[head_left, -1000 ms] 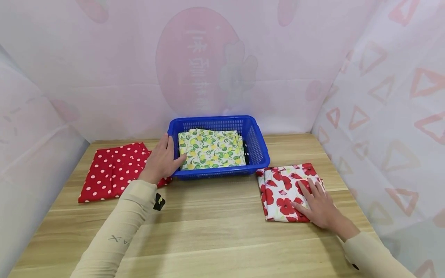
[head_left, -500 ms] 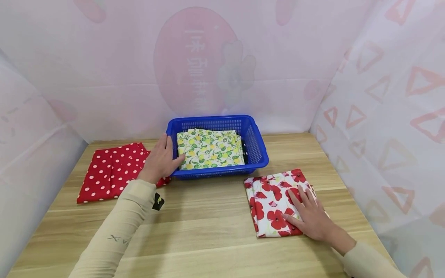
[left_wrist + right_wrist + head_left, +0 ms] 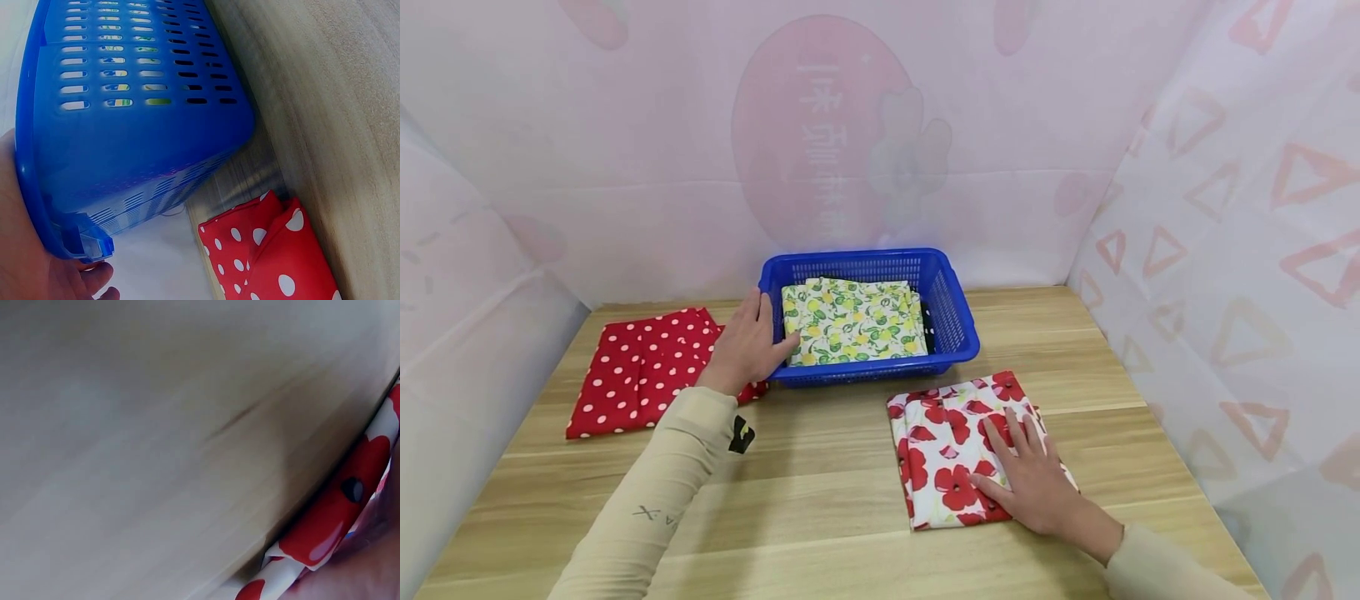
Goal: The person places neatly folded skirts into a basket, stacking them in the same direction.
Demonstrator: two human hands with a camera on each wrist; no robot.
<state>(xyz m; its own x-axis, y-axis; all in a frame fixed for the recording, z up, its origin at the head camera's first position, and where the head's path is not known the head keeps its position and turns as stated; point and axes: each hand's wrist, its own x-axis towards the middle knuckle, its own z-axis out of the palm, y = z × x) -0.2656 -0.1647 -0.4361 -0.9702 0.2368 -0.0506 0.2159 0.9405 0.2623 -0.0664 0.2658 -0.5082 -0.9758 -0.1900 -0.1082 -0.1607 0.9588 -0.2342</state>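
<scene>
In the head view my left hand [image 3: 748, 343] rests over the left rim of a blue plastic basket [image 3: 880, 367], fingers straight along it and thumb above the inside. In the left wrist view the hand [image 3: 37, 250] lies against the rim, with fingertips by its corner. My right hand [image 3: 1033, 482] lies flat, fingers spread, on a folded white cloth with red flowers [image 3: 942, 467], front right of the basket. In the right wrist view the cloth's folded edge [image 3: 325, 531] shows beside the blurred hand. Inside the basket lies a folded lemon-print cloth [image 3: 853, 325].
A red cloth with white dots [image 3: 640, 375] lies on the wooden table [image 3: 820, 517] left of the basket, partly behind my left hand. Black dotted fabric [image 3: 928, 329] shows beneath the lemon-print cloth. Pale printed sheets [image 3: 640, 167] enclose the table's back and sides.
My right hand has slid the flowered cloth left and toward me across the table, turning it slightly. The left hand and the basket keep their places.
</scene>
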